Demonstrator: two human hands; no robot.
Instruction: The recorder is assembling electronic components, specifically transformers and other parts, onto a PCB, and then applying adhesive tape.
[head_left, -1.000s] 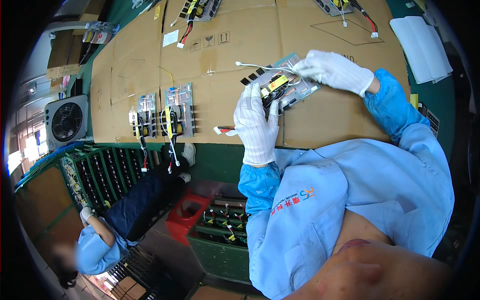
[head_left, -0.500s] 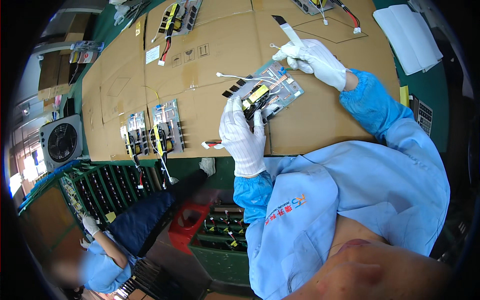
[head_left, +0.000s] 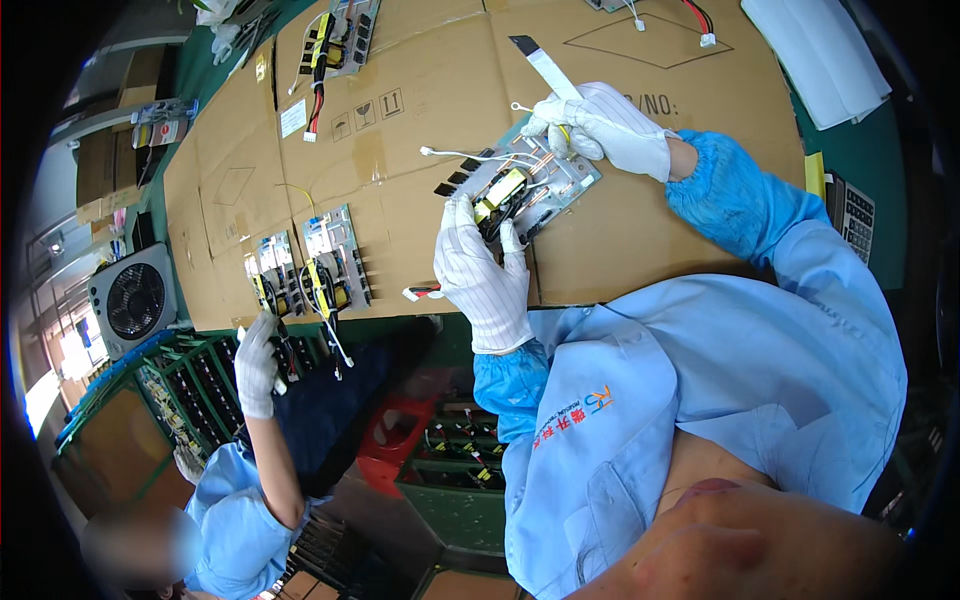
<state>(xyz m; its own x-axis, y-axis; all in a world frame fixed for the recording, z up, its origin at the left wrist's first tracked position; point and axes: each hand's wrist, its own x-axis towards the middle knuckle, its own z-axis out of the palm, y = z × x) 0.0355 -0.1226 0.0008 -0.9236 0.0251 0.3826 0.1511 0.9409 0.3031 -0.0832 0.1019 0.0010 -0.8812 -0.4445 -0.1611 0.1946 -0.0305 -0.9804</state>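
Note:
My gloved left hand (head_left: 482, 280) grips the near-left edge of a circuit board (head_left: 568, 182), beside its yellow-wrapped transformer (head_left: 505, 190) and a black wire bundle. The board lies tilted over the cardboard. At its far edge, my gloved right hand (head_left: 618, 132) is closed around a flat whitish tool (head_left: 548, 70) with a black slanted tip pointing up and away. A ring terminal (head_left: 519, 106) sticks out beside those fingers, and a bit of yellow wire shows beneath them. White leads (head_left: 455, 153) stretch left across the board. A red-and-black cable end (head_left: 422, 293) emerges left of my left hand.
Two boards (head_left: 330, 245) lie at the cardboard's (head_left: 420, 230) left front edge, their cables hanging over. Another board (head_left: 345, 40) lies at the far side. A co-worker's gloved hand (head_left: 257, 368) is by the left cables. A fan (head_left: 133, 300), white sheets (head_left: 815, 60) and a calculator (head_left: 855, 222) flank the work surface.
My right hand has moved slightly left and inward over the board's far edge, the tool with it. My left hand keeps its grip. The co-worker's hand has risen to the hanging cables.

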